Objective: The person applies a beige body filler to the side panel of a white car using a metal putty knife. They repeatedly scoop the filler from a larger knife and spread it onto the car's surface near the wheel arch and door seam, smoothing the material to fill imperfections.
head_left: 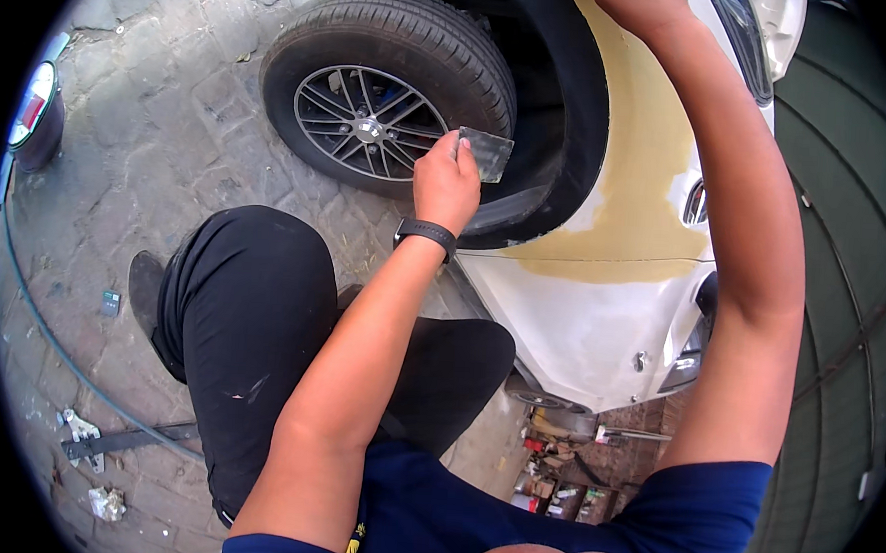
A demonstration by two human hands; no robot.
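Observation:
My left hand (pixel 445 184), with a dark watch on its wrist, pinches a thin grey square plate (pixel 486 156) by its edge, thumb on top. It is in front of a car tyre (pixel 395 44) with a multi-spoke alloy wheel (pixel 369 127). My right hand (pixel 643 5) reaches up to the white car's body panel (pixel 571 328) at the upper edge, where its fingers are cut off from view. Whether that hand holds anything is hidden. A broad tan coating (pixel 638 157) covers the panel around the black wheel arch (pixel 587 114).
A dark round can (pixel 40 120) stands at the far left on the stone paving (pixel 172 92). A hose (pixel 35 310) curves past a flat dark bar (pixel 139 441) and a crumpled scrap (pixel 107 503). Assorted items (pixel 553 473) lie beyond the car. Green sheeting (pixel 838 197) hangs at the right.

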